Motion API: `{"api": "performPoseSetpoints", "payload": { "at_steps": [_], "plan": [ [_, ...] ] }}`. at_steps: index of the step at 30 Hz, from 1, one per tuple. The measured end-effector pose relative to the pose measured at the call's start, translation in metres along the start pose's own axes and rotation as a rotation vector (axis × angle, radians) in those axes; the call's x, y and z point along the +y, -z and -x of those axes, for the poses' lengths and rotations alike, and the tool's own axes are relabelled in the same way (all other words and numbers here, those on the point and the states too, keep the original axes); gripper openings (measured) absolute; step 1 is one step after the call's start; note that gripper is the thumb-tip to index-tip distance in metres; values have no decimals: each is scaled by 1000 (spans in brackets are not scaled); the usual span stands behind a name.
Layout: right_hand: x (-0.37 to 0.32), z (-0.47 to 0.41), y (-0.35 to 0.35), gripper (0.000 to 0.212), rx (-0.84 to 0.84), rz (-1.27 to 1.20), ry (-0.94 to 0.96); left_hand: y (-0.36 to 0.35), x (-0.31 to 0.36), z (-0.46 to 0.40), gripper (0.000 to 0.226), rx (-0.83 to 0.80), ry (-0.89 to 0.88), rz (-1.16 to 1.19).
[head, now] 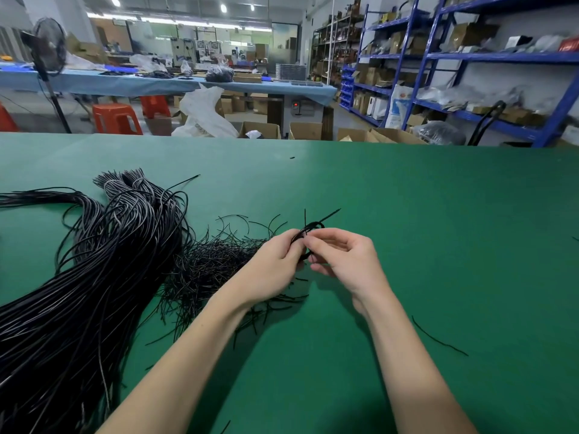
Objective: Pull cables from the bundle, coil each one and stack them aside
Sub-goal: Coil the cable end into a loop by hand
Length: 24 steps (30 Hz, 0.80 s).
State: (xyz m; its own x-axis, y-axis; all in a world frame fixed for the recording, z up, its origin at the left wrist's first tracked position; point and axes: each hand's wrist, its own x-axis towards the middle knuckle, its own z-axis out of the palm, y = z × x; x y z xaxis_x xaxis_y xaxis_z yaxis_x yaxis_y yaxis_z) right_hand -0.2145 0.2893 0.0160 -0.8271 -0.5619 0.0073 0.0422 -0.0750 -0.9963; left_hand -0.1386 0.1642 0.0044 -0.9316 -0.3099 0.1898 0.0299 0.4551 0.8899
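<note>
Both hands met over the middle of the green bench (438, 230), working one thin black cable (308, 229) into a small coil. The left hand (275, 261) had its grip closed around the gathered loops from the near-left side, and the right hand (341, 255) pinched the same coil with thumb and curled fingers; two loose ends stuck up and away from the loops toward the far side. The step in hand looked like the coiling itself, near its finish, since the loops were already tight and only short tails stood free. The large bundle (103, 261) of long cables lay on the left of the bench, and a tangled heap of thin strands (210, 264) sat just left of the hands, partly under the left forearm. Next, the tails would probably need tucking or wrapping round the loops, with one hand keeping the coil from springing open, before it was set aside.
</note>
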Motion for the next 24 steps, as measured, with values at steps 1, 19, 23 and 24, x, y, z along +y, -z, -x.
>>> {"api": "performPoseSetpoints", "payload": {
  "at_steps": [1,19,23,24],
  "plan": [
    [0,0,1,4,-10,-1,1,2,2,1,27,-46,19,48],
    [-13,3,3,6,-63,57,-52,8,15,1,26,-121,110,-376],
    [-15,4,5,10,-91,-36,-223,2,19,3,21,-74,87,-397],
    [-16,3,6,8,-98,-58,-254,1,20,3,21,-64,85,-384]
  ]
}}
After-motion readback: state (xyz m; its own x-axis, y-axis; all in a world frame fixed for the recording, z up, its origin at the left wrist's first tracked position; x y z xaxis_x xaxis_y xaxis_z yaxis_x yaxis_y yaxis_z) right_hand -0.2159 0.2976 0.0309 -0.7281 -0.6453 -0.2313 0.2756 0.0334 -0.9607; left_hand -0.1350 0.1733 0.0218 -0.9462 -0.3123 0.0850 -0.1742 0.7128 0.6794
